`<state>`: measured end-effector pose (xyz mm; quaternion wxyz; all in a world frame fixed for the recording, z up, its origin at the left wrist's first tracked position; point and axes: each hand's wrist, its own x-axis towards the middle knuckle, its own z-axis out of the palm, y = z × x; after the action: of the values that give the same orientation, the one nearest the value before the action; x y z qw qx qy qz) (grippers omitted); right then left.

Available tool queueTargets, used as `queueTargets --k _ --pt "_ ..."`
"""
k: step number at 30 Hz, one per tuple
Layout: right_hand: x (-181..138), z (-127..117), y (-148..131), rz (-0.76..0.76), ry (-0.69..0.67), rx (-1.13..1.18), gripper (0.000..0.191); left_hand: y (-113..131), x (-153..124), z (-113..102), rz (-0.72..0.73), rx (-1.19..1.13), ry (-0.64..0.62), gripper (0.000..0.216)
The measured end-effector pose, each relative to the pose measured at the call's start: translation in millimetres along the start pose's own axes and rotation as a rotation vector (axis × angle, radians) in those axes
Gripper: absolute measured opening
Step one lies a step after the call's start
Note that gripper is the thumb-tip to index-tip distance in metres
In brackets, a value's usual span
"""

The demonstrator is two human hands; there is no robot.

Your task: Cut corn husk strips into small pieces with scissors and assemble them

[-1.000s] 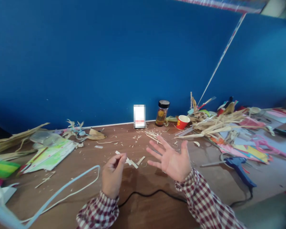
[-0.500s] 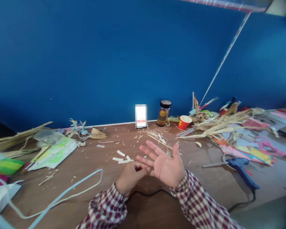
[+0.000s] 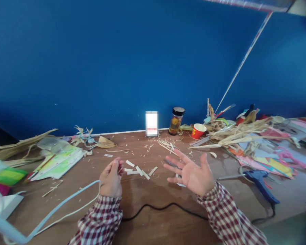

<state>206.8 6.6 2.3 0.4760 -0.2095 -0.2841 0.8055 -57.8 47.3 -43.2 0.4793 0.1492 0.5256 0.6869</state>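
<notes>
My left hand [image 3: 111,178] is raised over the left of the table with thumb and fingers pinched together. Whatever may lie in the pinch is too small to make out. Palm up, my right hand [image 3: 195,173] is open with its fingers spread and nothing on it. Behind its fingers a dark grey tool [image 3: 170,162] is partly hidden. Between the two hands lie several cut pale strips [image 3: 139,170]. Farther back is a small pile of thin straw-like sticks [image 3: 167,146].
A blue glue gun [image 3: 261,183] rests at right, its black cord [image 3: 168,205] crossing the front. Dried husks [image 3: 242,134] and coloured paper spread behind it. A lidded jar [image 3: 175,122] and red paper cup [image 3: 199,131] stand near the blue wall. A pale blue cable [image 3: 66,200] loops at left.
My hands have parted: the left pinch came off the right hand's fingers and moved left, while the open right hand shifted right. More pale strips now show between them.
</notes>
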Motion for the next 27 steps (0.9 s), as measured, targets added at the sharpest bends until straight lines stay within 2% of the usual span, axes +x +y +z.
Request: queueTargets --k 2,4,6,9,11,12,15,18,20,22,26,27 --pt "-4 -5 -3 -0.002 -0.001 0.001 0.086 1 5 -2 0.048 -0.05 0.043 0.016" --pt "-7 -7 -4 0.002 -0.02 0.003 0.087 0 4 -1 0.061 -0.033 -0.001 0.02" --pt "-7 -4 -1 0.023 -0.055 -0.001 0.087 -4 -6 2 0.001 0.066 -0.187 0.027" --pt "-2 4 10 0.106 -0.133 -0.024 0.09 -14 -33 10 -0.183 0.312 -0.62 0.03" --pt "3 10 19 0.188 -0.184 -0.045 0.095 -21 -51 15 -0.282 0.382 -0.831 0.028" --pt "5 13 23 0.214 -0.196 -0.052 0.097 -23 -57 17 -0.321 0.385 -0.894 0.027" --pt "11 17 33 0.221 -0.188 -0.052 0.095 -28 -67 19 -0.408 0.324 -0.969 0.027" --pt "16 17 38 0.229 -0.204 -0.04 0.09 -33 -65 21 -0.374 0.333 -0.964 0.026" --pt "18 16 39 0.225 -0.211 -0.042 0.087 -35 -60 22 -0.311 0.383 -0.897 0.023" --pt "19 15 37 0.204 -0.192 -0.051 0.083 -33 -53 22 -0.22 0.432 -0.778 0.02" --pt "16 10 27 0.139 -0.089 -0.018 0.075 -22 -40 19 0.036 0.44 -0.439 0.023" --pt "16 10 26 0.133 -0.064 0.0 0.074 -19 -39 19 0.127 0.452 -0.407 0.023"
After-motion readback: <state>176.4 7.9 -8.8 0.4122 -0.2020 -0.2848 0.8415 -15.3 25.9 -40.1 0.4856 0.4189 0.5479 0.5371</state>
